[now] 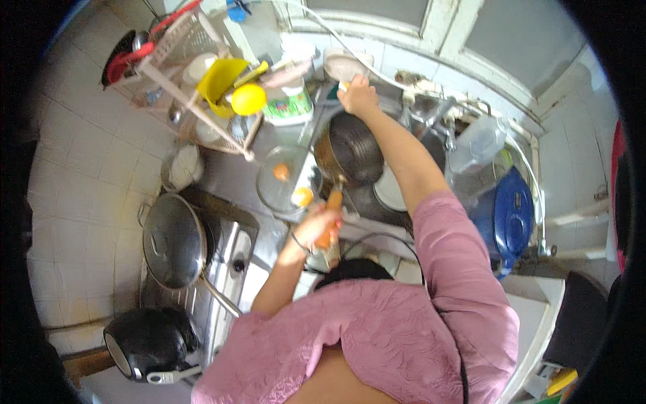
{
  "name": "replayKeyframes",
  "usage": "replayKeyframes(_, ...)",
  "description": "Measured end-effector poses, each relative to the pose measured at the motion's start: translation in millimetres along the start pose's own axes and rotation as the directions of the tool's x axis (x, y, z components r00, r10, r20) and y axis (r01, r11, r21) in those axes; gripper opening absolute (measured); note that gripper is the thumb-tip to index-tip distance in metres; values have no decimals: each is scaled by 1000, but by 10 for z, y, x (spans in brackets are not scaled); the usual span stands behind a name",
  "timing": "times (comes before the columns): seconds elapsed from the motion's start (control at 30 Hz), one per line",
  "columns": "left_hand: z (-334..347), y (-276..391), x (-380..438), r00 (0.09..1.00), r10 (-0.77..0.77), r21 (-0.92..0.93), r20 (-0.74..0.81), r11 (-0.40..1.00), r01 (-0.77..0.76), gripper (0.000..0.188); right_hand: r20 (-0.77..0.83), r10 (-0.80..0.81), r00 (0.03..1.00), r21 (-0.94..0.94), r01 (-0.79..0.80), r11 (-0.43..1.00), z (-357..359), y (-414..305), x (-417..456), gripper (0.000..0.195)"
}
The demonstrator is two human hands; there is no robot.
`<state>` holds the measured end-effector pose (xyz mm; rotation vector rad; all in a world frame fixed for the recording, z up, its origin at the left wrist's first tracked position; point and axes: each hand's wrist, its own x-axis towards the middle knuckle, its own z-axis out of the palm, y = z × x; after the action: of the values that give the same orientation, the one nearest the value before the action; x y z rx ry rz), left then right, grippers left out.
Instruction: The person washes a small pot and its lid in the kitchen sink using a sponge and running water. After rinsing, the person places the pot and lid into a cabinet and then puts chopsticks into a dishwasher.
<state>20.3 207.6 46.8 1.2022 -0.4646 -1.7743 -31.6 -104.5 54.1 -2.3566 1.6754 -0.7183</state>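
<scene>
My left hand (318,226) grips the orange-brown handle (333,201) of a dark saucepan (353,149). The pan is tilted over the sink, its dark inside facing up and to the right. At the back wall, my right hand (360,97) has its fingers closed around a small pale-yellow thing (344,86), possibly a sponge and mostly hidden. Just behind those fingers is a whitish dish (348,61). Left of the saucepan lies a round glass lid (270,189) with an orange knob (281,172). A small round yellow-orange thing (303,197) shows at the lid's near edge.
A dish rack (176,96) stands back left, beside a white-and-green tub (288,107). A lidded frying pan (174,242) sits on the stove (234,257). Under my right forearm lies a white plate (391,189). The faucet (450,134) and a blue-lidded container (514,222) are at right.
</scene>
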Motion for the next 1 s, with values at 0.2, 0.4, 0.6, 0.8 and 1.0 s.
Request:
replayKeyframes(0.2, -25, 144, -75, 977, -143, -166, 159, 972, 169, 14, -62, -423, 904, -202, 404, 892, 570, -61, 911, 32)
replayKeyframes(0.4, -206, 120, -35, 891, -299, -293, 341, 867, 403, 20, -85, -496, 864, -454, 409, 791, 575, 17, 732, 45)
replayKeyframes(0.6, -227, 17, -32, 824, -198, -515, 531, 696, 499, 17, 298, -403, 865, 151, 375, 915, -186, -403, -147, 38)
replayKeyframes(0.8, -64, -59, -147, 800, -134, -631, 585, 544, 553, 17, 627, -301, 719, 280, 152, 948, -935, 427, -1159, 41)
replayKeyframes(1.0, -3, -192, -111, 726, -134, -642, 674, 379, 666, 19, 764, -32, 644, 293, -303, 907, -846, 854, -1055, 39)
